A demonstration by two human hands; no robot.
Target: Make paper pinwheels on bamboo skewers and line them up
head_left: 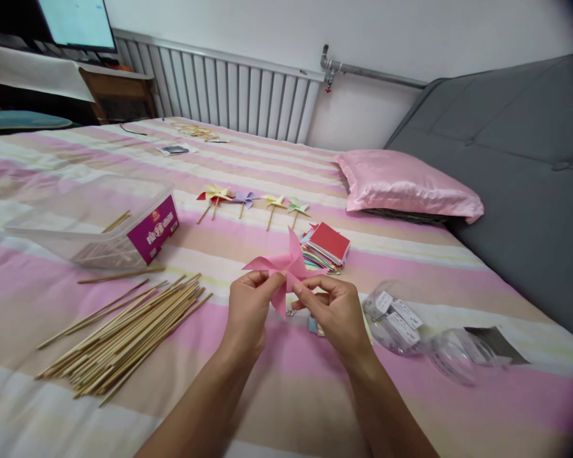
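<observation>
Nearest the camera, both forearms reach up from the bottom edge over a striped bedspread [291, 381], with bare cloth between and on either side of them. The left hand [248, 308] and the right hand [337, 312] meet above the bed's middle, each pinching the pink paper pinwheel [284, 267] between thumb and fingertips. The left hand grips its left blade, the right hand its centre and lower right part. The pinwheel is held up off the bedspread, just above and between the two hands.

To the left lies a loose heap of bamboo skewers [124, 337], fanned towards the near-left corner and well apart from the left hand; open cloth separates them. To the right of the right hand lie clear plastic bags [401, 321] with white labels, near the wrist, and further right a second clear bag [458, 359], close to the bed's right edge beside the grey sofa [530, 165].

Just beyond the hands sits a stack of coloured paper squares [327, 245], red on top. Further left is a clear plastic box [95, 222] with a purple label, skewers inside it. Behind, a row of four finished pinwheels [253, 200] lies on the bed. A pink satin pillow [401, 184] rests at the far right, and a white radiator [229, 92] lines the far wall.
</observation>
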